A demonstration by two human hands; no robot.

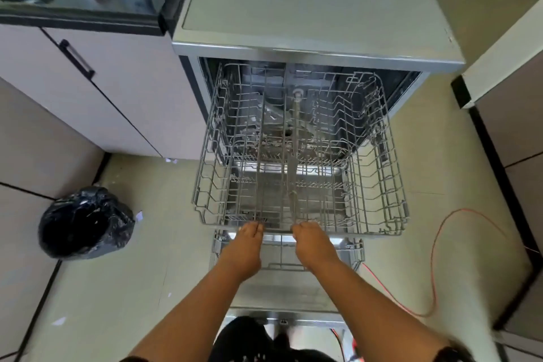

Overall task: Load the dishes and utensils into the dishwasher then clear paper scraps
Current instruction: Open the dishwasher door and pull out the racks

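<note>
One dishwasher (317, 9); two racks, upper rack (393, 185) and lower rack (282, 266); two hands, left hand (249, 239) and right hand (311, 239); left of the dishwasher, one black bag (85, 223) and at least three paper scraps (139, 216); right of it, one red cable (433, 258)

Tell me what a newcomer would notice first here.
The empty wire upper rack, pulled far out of the open dishwasher at centre, dominates; the left hand and right hand hold its front edge. A shiny black bin bag sits on the floor to the left, and a red cable loops across it on the right.
</note>
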